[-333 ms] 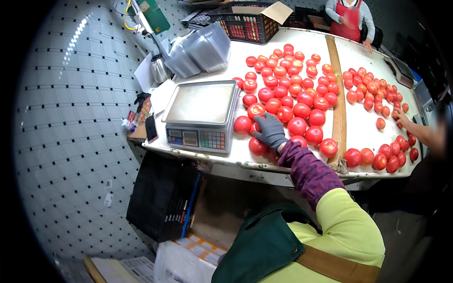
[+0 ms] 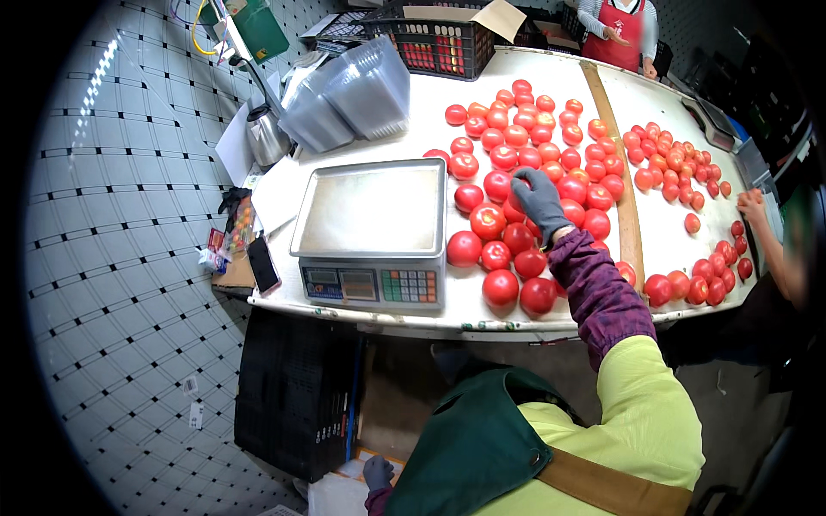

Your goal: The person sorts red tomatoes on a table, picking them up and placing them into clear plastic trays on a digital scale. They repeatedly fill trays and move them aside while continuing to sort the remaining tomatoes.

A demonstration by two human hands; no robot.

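- Right hand (image 2: 539, 203): gloved, seen from the back, curled over the tomatoes (image 2: 488, 222); it covers part of one, and I cannot tell whether it grips it.
- Left hand (image 2: 378, 473): gloved, low beside a plastic bag (image 2: 340, 497); its forearm is mostly hidden by the green apron (image 2: 469, 443), and whether it holds anything is unclear.
- Tomatoes: spread over the desk (image 2: 430, 112), right of the scale (image 2: 370, 232) and on both sides of a wooden strip (image 2: 615, 155); the sleeve (image 2: 594, 279) hides some.
- Co-worker at right: forearm (image 2: 770, 245) visible, body lost in blur and dark rim.
- Person in red apron (image 2: 615, 34): head cut off.
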